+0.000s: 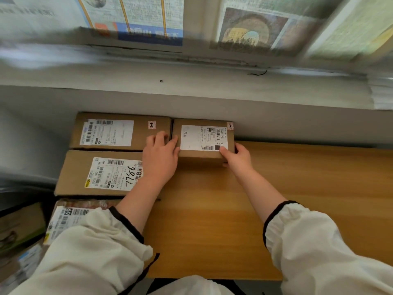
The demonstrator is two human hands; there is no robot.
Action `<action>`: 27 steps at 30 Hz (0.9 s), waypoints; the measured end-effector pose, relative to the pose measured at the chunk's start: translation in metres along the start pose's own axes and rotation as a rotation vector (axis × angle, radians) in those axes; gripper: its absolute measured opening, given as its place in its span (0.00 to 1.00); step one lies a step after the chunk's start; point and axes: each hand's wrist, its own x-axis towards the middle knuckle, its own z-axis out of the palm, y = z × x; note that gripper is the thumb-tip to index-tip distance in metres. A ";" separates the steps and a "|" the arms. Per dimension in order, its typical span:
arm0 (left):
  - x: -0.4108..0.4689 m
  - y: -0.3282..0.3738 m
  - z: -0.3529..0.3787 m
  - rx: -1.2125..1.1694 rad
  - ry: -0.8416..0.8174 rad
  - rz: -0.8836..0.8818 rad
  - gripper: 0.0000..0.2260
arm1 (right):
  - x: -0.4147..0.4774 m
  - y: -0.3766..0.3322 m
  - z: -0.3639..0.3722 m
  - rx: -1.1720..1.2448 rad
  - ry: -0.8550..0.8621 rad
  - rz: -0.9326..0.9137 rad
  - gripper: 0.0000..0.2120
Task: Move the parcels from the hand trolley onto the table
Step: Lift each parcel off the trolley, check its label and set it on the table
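Observation:
A small cardboard parcel (200, 155) with a white label lies on the wooden table (297, 188) at its far edge by the wall. My left hand (160, 155) grips its left side, fingers also over the neighbouring parcel (110, 130). My right hand (236, 156) grips its right front corner, thumb on the label. Two more parcels sit at the table's left: one marked 7786 (85, 173) and one partly hidden under my left sleeve (63, 218).
A grey window sill (191, 92) runs behind the table, with newspaper-covered panes above. At the lower left, beyond the table, more boxes and packages (19, 235) lie blurred. Bare wood stretches to the right of the held parcel.

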 end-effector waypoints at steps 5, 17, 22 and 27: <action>0.000 0.007 -0.009 0.076 -0.100 -0.055 0.20 | -0.002 -0.002 0.001 -0.109 0.050 0.024 0.24; -0.086 -0.050 -0.139 -0.239 0.380 -0.262 0.23 | -0.106 -0.083 0.112 -0.729 -0.088 -0.918 0.23; -0.186 -0.144 -0.177 -0.152 0.454 -0.597 0.24 | -0.170 -0.101 0.199 -0.821 -0.358 -1.093 0.21; -0.305 -0.227 -0.184 -0.126 0.520 -0.903 0.24 | -0.235 -0.088 0.287 -0.951 -0.558 -1.184 0.19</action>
